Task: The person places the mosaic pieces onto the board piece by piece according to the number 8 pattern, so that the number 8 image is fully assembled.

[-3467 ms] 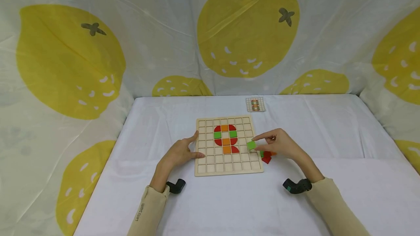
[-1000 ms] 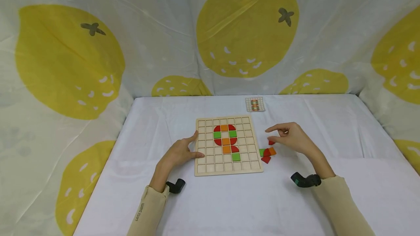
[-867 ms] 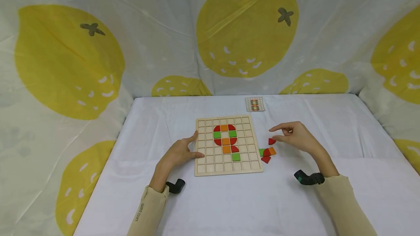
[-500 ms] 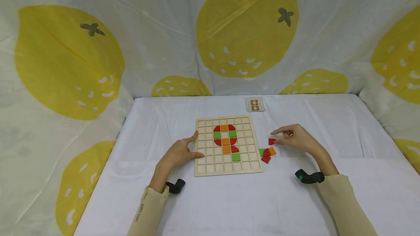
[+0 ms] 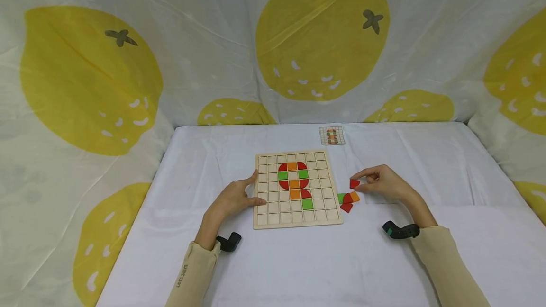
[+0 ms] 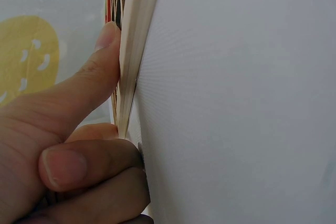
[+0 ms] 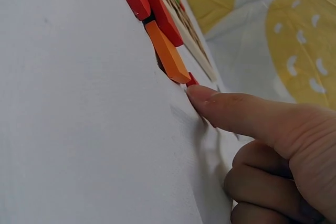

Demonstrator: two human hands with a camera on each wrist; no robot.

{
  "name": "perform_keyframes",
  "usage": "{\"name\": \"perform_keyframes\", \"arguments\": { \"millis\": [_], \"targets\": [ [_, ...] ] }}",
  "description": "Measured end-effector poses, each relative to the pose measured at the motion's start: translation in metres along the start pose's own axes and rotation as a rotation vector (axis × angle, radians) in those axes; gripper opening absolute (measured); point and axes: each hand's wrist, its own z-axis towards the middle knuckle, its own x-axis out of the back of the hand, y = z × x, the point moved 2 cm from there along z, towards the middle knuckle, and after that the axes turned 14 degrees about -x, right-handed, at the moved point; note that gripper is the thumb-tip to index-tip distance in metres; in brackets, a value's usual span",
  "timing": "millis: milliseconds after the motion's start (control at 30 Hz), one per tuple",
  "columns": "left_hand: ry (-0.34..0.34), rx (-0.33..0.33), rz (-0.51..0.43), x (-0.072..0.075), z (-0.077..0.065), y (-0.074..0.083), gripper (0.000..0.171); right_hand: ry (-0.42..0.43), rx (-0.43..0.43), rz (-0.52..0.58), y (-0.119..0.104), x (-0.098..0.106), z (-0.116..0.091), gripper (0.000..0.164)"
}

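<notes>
A wooden grid board [image 5: 273, 214] lies on the table, with red, orange and green tiles set in its middle cells. My left hand [image 5: 232, 198] holds its left edge. In the left wrist view the thumb [image 6: 89, 82] lies against the board's face, with other fingers curled beside the rim. Right of the board, my right hand [image 5: 381, 183] has its index finger and thumb at opposite sides of a small red tile [image 5: 354, 184]. The right wrist view shows the thumb tip against that tile [image 7: 192, 80], mostly hidden; the remaining fingers are curled in.
Just nearer than the pinched tile lie a green tile [image 5: 341, 198], an orange tile [image 5: 355, 196] and red tiles [image 5: 346, 208], close against the board's right edge. A small pattern card [image 5: 332, 135] lies behind the board. Lemon-printed cloth [image 5: 213, 60] encloses the table's back and sides.
The right hand placed a green tile in a lower board cell, then moved right and closed its thumb and index finger on a loose red tile. The left hand has stayed put.
</notes>
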Motion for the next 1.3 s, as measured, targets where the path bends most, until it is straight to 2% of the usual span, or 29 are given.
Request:
{"name": "perform_keyframes", "arguments": {
  "millis": [367,533,700,967,1067,1300],
  "targets": [
    [-0.003,0.0,0.001,-0.001,0.0,0.0,0.101,0.046,-0.03,0.001,-0.001,-0.002,0.001,0.029],
    [-0.001,0.01,0.005,-0.001,0.001,-0.001,0.101,0.023,-0.019,0.03,-0.013,-0.007,-0.002,0.03],
    [0.0,0.016,0.007,0.0,0.001,0.0,0.101,-0.057,0.018,0.048,-0.039,-0.028,-0.008,0.025],
    [0.004,0.008,0.01,-0.001,0.001,0.0,0.101,-0.223,0.195,0.024,-0.071,-0.073,-0.018,0.021],
    [0.007,0.004,0.01,-0.001,0.001,0.0,0.101,-0.24,0.224,0.003,-0.074,-0.084,-0.019,0.019],
    [0.012,-0.005,0.007,-0.001,0.001,-0.002,0.1,-0.256,0.217,-0.034,-0.077,-0.097,-0.023,0.019]
  ]
}}
